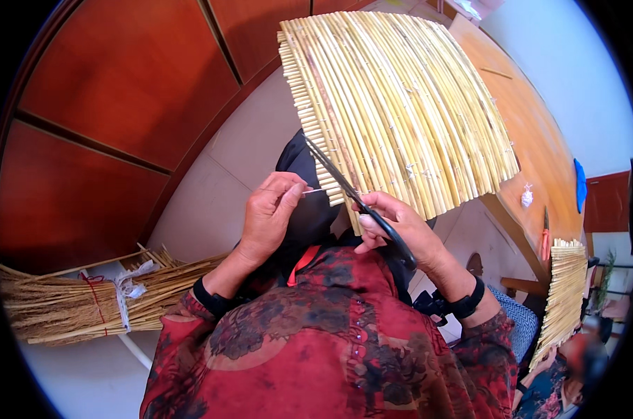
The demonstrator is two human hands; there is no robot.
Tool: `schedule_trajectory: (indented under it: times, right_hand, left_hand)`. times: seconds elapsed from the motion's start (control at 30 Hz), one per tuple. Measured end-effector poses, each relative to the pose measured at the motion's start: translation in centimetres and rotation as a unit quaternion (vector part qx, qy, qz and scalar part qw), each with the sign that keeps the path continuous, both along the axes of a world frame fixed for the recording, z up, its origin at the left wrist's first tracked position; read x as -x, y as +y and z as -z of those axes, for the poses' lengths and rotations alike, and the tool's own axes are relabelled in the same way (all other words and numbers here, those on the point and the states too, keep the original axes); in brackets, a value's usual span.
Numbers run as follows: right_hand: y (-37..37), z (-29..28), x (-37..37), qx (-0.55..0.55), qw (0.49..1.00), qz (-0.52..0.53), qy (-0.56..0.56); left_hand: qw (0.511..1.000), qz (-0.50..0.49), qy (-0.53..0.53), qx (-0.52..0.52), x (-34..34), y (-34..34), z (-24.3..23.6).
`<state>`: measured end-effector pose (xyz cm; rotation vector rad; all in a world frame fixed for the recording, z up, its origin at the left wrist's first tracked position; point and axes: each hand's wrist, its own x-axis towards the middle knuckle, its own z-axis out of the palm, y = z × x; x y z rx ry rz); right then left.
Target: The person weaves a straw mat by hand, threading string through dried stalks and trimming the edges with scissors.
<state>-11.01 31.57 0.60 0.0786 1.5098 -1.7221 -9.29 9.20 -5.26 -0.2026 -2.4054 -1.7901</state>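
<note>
Scissors (362, 206), black, sit in the right hand (400, 230), blades parted against the mat's (400, 105) lower left edge. Left hand (271, 213) pinches a thin string end (315, 190) beside that edge. The reed mat looks light, stiff and brittle; best held by its bound edge. No labels show; a tied reed bundle (100, 300) lies below-left of it.

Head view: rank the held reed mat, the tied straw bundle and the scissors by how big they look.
1. Reed mat, though it is nearest the camera.
2. Tied straw bundle.
3. Scissors, in the right hand.
</note>
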Motion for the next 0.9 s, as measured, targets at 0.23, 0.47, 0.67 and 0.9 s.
schedule_trajectory:
  times: [0.23, 0.47, 0.67, 0.9]
  right_hand:
    - [0.4, -0.3, -1.0, -0.038, 0.997, -0.065, -0.013]
    - [2.0, -0.9, -2.9, -0.070, 0.992, -0.086, -0.056]
    - [2.1, -1.2, -4.5, -0.096, 0.990, -0.097, -0.028]
    - [-0.4, -1.2, -3.8, -0.120, 0.987, -0.109, -0.020]
  left_hand:
    - [0.987, 0.033, -0.084, -0.133, -1.4, -1.3, 0.4]
    - [0.988, 0.030, -0.084, -0.123, -2.2, -1.7, 0.4]
    - [0.983, 0.010, -0.081, -0.164, -2.6, -1.4, 0.6]
    - [0.983, 0.016, -0.082, -0.163, -3.1, -1.2, 0.6]
